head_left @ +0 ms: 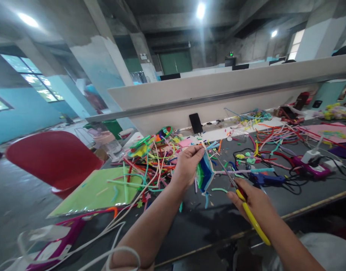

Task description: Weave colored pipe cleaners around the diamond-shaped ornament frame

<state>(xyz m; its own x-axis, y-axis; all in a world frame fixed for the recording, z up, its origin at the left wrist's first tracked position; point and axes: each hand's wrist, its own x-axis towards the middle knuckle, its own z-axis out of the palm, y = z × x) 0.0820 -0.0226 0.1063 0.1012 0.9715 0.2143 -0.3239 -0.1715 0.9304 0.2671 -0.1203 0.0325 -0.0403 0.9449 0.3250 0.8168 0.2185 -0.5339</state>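
Note:
My left hand is closed, pinching the upper edge of a blue, green and white piece built from pipe cleaners. A pink and turquoise pipe cleaner sticks out from its right side. Wrapped in my right hand are long-nose pliers with yellow handles. Their thin metal jaws point up and left, close to the right edge of the pipe-cleaner piece. Whether the jaw tips touch it, I cannot tell.
Loose pipe cleaners pile up left of my hands, by a green plastic-wrapped sheet. A blue glue gun and purple power strip lie right. A phone leans on the partition. White cables cross my left forearm.

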